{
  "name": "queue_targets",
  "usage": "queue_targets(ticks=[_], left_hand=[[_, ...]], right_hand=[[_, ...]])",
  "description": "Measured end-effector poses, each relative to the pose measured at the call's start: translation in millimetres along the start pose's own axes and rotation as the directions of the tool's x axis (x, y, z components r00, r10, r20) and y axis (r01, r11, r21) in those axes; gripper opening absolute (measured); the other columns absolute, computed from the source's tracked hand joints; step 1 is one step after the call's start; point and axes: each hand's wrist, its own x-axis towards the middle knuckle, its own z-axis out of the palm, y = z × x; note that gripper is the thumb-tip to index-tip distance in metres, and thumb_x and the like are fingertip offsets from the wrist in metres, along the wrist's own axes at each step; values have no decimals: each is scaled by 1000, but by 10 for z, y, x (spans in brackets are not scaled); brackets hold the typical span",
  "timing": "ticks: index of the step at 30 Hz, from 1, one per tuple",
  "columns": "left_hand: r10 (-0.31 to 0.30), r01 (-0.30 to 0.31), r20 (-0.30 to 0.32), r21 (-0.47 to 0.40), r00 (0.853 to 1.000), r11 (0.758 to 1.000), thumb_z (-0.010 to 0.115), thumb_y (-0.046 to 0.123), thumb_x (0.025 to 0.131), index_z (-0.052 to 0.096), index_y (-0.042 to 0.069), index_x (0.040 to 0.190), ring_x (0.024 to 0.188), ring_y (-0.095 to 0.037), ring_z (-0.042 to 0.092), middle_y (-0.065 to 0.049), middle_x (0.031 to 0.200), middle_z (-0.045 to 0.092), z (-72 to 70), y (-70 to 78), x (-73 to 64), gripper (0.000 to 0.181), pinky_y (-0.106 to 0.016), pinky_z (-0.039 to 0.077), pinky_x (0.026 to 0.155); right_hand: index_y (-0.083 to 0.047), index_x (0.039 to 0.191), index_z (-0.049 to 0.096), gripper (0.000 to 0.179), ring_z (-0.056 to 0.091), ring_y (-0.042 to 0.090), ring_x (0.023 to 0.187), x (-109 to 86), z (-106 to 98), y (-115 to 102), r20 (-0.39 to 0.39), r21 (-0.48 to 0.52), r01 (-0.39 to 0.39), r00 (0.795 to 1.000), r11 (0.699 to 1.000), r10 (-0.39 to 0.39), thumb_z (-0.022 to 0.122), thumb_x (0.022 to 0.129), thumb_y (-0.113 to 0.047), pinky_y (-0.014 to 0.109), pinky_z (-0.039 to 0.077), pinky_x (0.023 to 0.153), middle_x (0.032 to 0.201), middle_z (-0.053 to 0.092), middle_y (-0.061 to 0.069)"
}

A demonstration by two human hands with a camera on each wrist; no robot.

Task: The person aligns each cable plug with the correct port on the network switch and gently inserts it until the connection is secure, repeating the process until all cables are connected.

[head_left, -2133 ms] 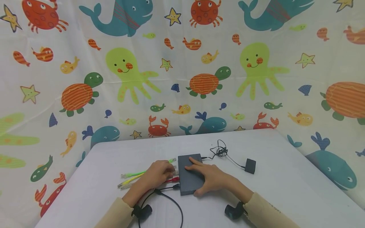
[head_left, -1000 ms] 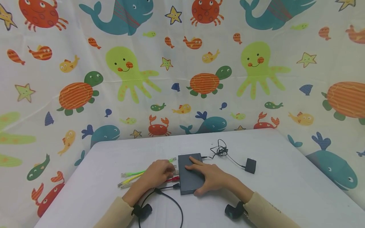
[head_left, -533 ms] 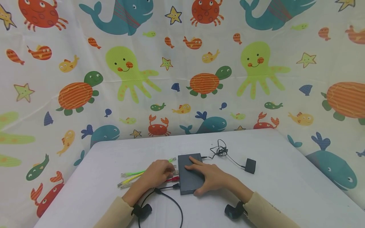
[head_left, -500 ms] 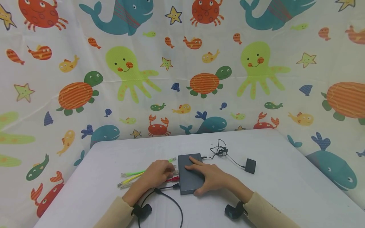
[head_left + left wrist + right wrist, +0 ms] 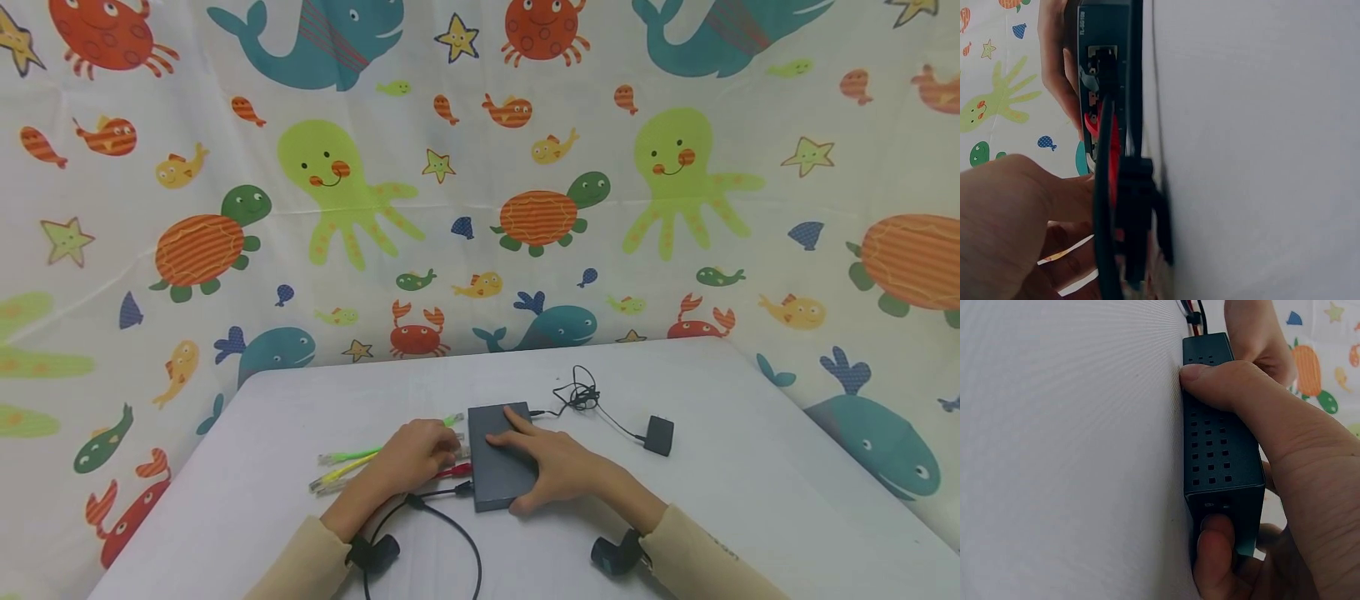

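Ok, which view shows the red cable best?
Left wrist: the red cable reaches the box close up, though a black cable partly covers it. The head view shows a short, small piece by the box; the right wrist, just a red sliver.

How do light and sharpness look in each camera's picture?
Head view: soft, even light, the flat dark grey rectangular box reads clearly; left wrist view: the thick round black cable in the foreground looks soft-edged; right wrist view: fine lines streak the flat white tabletop, and the box's near end is darker.
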Motion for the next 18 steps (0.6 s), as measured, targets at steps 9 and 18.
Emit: queue_targets(ticks=[9,18], left_hand=[[9,-9,-5,3,1000,1000,71,16,86,75,17,101,85,-7,62,7,90,69,7,-4,-2,15,-34,54,81],[21,-21,1,10,1000,1000,70,17,86,74,18,101,86,-7,62,8,91,69,14,-18,0,16,-33,54,81]], right_hand=[[-41,151,27,105,36,33,141,-10,-24,-5,12,-15,-1,1000,1000,2,75,62,-70,57,39,104,164,7,-5],[-41,150,27,108,36,34,141,0,-19,7,11,-15,6,1000,1000,-5,72,59,-77,58,39,104,164,7,-4]])
